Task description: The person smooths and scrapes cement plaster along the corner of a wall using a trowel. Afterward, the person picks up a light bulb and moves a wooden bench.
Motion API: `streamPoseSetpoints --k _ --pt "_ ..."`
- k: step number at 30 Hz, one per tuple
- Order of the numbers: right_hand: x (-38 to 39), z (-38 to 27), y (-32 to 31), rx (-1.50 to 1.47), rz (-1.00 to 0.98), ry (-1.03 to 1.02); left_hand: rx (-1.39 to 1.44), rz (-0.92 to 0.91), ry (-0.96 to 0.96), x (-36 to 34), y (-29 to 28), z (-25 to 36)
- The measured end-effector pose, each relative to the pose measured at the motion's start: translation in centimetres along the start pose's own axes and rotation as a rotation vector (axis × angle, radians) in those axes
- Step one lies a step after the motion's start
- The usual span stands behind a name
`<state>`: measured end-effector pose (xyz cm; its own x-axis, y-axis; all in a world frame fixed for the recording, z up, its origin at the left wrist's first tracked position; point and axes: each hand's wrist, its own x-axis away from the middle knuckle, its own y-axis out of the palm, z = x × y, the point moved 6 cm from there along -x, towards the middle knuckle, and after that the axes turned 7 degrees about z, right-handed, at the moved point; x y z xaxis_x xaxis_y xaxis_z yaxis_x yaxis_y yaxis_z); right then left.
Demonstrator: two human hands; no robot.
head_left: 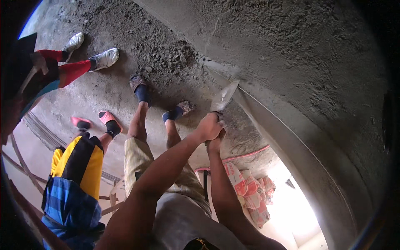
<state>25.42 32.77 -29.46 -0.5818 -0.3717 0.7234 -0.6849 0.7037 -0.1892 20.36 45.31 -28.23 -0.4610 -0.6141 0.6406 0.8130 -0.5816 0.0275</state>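
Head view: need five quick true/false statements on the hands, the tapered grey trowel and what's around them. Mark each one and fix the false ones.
1. The left hand is nearer than the right hand to the blade of the tapered grey trowel. True.
2. The red-and-white sacks are to the left of the hands. False: they are to the right.
3. A co-worker in yellow-and-black shorts stands on the person's left. True.
4. That co-worker wears white shoes. False: they are pink shoes.
5. Loose, crumbled grey material lies on the rough grey floor. True.
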Motion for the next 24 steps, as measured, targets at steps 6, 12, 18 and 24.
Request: streamPoseSetpoints --k 6,12,18,24 --pt "2.0 -4.2 0.7 0.016 -0.007 -0.452 -0.054 -0.015 0.151 2.3 -0.3 3.2" --pt "0.2 -0.5 -0.6 -0.134 0.069 -0.276 -0.186 -0.06 0.156 1.3 0.5 3.0" --pt "-2.4 -0.4 0.8 -0.237 0.091 -0.244 -0.084 -0.075 0.067 -2.1 0.5 0.1" --pt "-5.3 2.4 1.6 -0.207 -0.014 0.028 -0.156 0.095 0.07 -4.0 -0.1 -2.1"
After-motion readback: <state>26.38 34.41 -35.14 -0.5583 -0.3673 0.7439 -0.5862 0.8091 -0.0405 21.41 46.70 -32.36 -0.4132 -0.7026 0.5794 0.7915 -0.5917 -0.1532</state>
